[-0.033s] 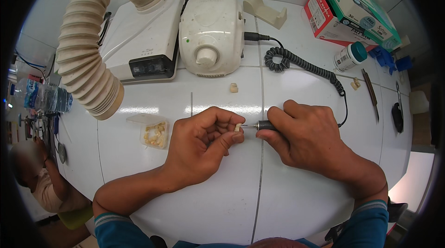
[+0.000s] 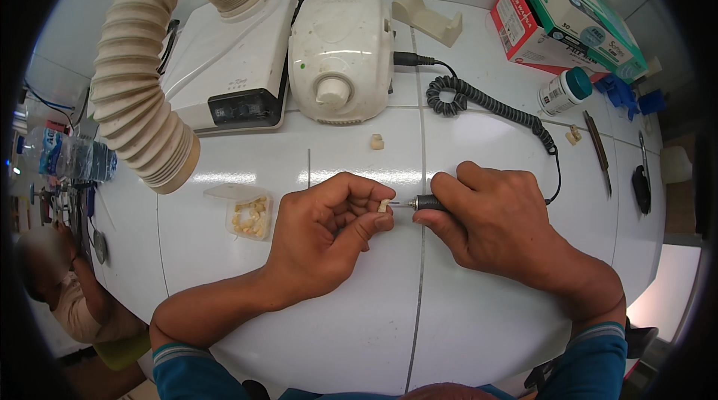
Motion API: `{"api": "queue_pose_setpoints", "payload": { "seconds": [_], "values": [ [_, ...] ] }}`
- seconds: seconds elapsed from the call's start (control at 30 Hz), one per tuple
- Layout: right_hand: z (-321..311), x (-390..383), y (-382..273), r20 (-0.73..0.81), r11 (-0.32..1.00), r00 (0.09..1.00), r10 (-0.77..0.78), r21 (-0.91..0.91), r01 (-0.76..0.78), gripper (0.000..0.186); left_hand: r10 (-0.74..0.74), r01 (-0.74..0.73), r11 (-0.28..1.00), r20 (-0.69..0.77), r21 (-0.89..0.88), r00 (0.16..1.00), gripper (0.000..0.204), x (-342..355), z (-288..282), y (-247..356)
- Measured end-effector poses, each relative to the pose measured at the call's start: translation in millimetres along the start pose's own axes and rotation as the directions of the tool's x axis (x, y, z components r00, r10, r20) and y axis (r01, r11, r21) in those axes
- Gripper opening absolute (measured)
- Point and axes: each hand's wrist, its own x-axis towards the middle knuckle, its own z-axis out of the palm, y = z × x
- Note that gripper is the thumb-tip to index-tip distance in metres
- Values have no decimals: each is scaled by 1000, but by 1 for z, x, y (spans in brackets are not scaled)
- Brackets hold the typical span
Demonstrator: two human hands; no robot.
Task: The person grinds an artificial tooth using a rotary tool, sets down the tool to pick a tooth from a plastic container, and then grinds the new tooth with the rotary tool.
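My left hand (image 2: 329, 235) pinches a small ivory dental piece (image 2: 384, 205) between thumb and forefinger. My right hand (image 2: 486, 228) grips a black rotary handpiece (image 2: 425, 202), its thin metal bur against or very near the piece. A coiled black cord (image 2: 486, 101) runs from the white motor control box (image 2: 336, 63) toward the handpiece. A similar ivory piece (image 2: 377, 141) lies above my hands. To the left stands an open clear plastic box (image 2: 251, 218) of small tooth-like pieces.
A suction unit (image 2: 224, 63) with ribbed hose (image 2: 131, 101) stands back left. Stacked boxes (image 2: 568, 11), a jar (image 2: 557, 99), blue plastic pieces (image 2: 624, 97), a slim knife (image 2: 598, 153) and a black-handled tool (image 2: 642, 187) lie right. Bottles (image 2: 90, 157) and a co-worker (image 2: 75, 288) are left.
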Motion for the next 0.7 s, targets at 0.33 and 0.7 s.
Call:
{"api": "queue_pose_setpoints", "payload": {
  "seconds": [0.33,0.7],
  "values": [
    [1,0,1,-8,1000,1000,-6,-8,6,39,23,-23,1000,-1,13,1000,23,1,-1,-1],
    [-1,0,2,-6,999,1000,20,49,-20,40,115,-123,985,-71,-123,991,21,1,5,-5]
  ]
}}
